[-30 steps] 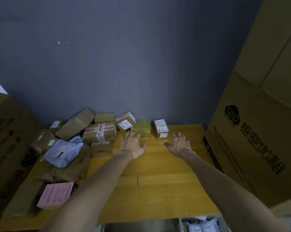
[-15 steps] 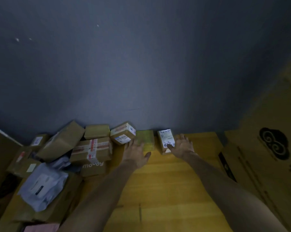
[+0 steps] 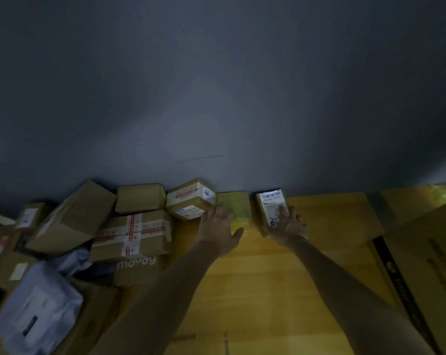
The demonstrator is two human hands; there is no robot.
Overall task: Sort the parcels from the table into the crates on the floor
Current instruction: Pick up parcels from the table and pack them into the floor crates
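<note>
On the yellow wooden table, parcels lie along the grey wall. My left hand lies over the near left part of a flat green parcel, fingers fairly straight on top and thumb stretched across its front face. My right hand holds a small brown box with a white label, fingers on the label and thumb at the near side. Left of the green parcel sits a taped box marked 1205. The floor crates are out of view.
A heap of cardboard boxes and grey mailer bags fills the table's left side, one box printed "moody". A large printed carton stands against the table's right edge. Bare tabletop lies between my forearms.
Both hands moved forward to the wall. The left went from bare tabletop onto the green parcel. The right, which touched the labelled box half a second ago, has closed on it.
</note>
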